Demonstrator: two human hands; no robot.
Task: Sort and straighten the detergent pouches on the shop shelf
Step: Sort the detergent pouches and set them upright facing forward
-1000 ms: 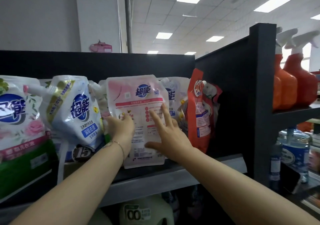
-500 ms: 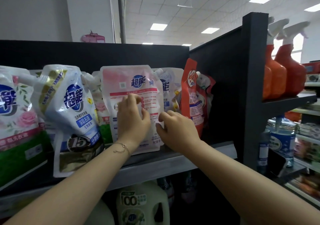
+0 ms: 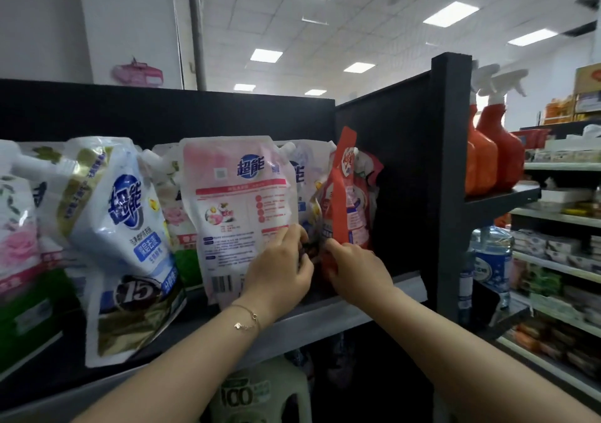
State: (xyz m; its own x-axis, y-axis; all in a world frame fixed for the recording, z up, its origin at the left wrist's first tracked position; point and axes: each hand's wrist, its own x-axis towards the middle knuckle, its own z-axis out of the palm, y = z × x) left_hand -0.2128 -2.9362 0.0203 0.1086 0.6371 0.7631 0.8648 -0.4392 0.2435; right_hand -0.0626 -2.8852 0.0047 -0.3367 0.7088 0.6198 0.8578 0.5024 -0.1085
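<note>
A row of detergent pouches stands on the black shelf (image 3: pixel 328 317). The pink pouch (image 3: pixel 234 195) faces me upright in the middle. My left hand (image 3: pixel 279 269) curls its fingers round that pouch's lower right edge. Just to the right, a red pouch (image 3: pixel 344 208) stands edge-on against the shelf's side wall, and my right hand (image 3: pixel 356 268) grips its lower left edge. A white and blue pouch (image 3: pixel 304 170) shows behind, between the two. A white and gold pouch (image 3: pixel 120 227) leans to the left. A rose-printed green pouch (image 3: pixel 19 250) is at the far left.
A black upright panel (image 3: pixel 450 195) closes the shelf on the right. Beyond it stand red spray bottles (image 3: pixel 497 152) and more stocked shelves (image 3: pixel 553 260). A white jug (image 3: pixel 257 393) sits on the shelf below.
Both hands have slid right and down off the pink pouch's face. The left now holds its right edge and the right has reached the red pouch.
</note>
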